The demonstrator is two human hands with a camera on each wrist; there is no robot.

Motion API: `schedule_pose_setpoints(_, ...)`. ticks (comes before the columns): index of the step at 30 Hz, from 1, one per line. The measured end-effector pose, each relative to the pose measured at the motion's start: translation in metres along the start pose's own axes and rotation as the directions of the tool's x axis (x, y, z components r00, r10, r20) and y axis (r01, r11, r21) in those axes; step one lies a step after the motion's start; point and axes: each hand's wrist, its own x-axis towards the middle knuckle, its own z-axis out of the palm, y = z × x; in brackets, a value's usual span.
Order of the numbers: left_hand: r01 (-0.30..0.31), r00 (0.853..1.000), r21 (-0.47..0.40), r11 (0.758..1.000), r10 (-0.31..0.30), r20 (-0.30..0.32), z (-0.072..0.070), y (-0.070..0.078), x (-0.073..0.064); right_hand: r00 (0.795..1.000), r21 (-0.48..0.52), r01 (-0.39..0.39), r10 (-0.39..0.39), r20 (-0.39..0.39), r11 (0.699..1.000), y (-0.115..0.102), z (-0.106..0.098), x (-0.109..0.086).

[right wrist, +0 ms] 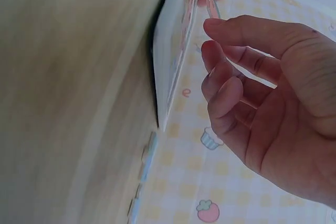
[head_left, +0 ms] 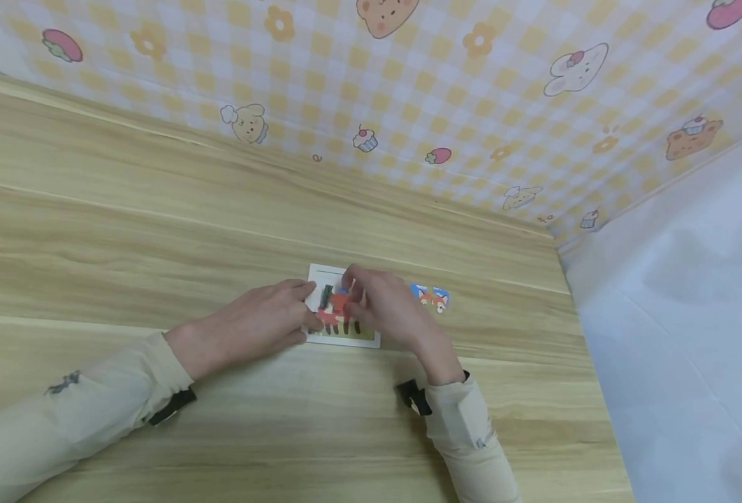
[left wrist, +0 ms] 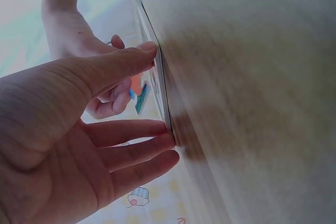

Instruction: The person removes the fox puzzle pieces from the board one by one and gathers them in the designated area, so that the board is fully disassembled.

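A white-framed jigsaw board (head_left: 346, 342) with a red animal picture lies on the table. My left hand (head_left: 264, 314) rests at its left edge, thumb and fingers fairly straight and spread along the rim. Over the board, my right hand (head_left: 390, 304) pinches a small puzzle piece (right wrist: 212, 4) between thumb and fingertips, its other fingers curled in. In the left wrist view this piece (left wrist: 142, 98) stands tilted, with orange and teal on it. In the head view the right hand covers the board's upper right part.
Just right of the board lie loose puzzle pieces (head_left: 440, 300) with a fox's face on blue. The wood-grain table (head_left: 157, 237) meets a yellow checked cloth (head_left: 409, 91) at the back and a white sheet (head_left: 679, 314) at the right.
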Motion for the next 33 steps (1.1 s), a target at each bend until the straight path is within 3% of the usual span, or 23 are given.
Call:
schedule_pose_setpoints(17,0.013,1.0,0.009,1.0,-0.014,0.026,-0.002,0.0,0.0,0.996,-0.01,-0.04,0.039,-0.083,0.999,0.022,-0.024,-0.02)
schedule_pose_setpoints(33,-0.003,1.0,0.009,1.0,0.003,0.001,-0.001,0.0,-0.002,0.994,-0.014,-0.074,0.073,-0.087,0.997,0.038,-0.034,-0.036)
